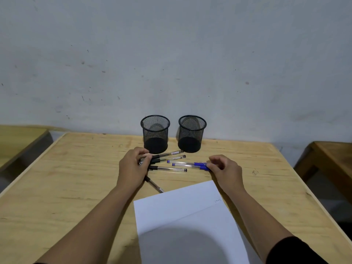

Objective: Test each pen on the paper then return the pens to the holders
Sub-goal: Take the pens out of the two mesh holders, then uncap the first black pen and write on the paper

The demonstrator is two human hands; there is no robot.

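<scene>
Two black mesh holders stand at the table's far edge, the left holder (155,133) and the right holder (192,132), both without pens. Several pens lie in front of them: black pens (167,154) and two blue pens (187,164). One more black pen (154,185) lies slanted near the white paper (182,221), which bears a small scribble at its right edge. My left hand (132,167) rests on the grip ends of the black pens, fingers curled over them. My right hand (224,168) pinches the blue ends of the blue pens.
The wooden table (76,178) stands against a grey wall. Another table edge shows at the far left (19,141), and a wooden piece of furniture (331,159) at the right. A small pen mark sits on the tabletop to the right.
</scene>
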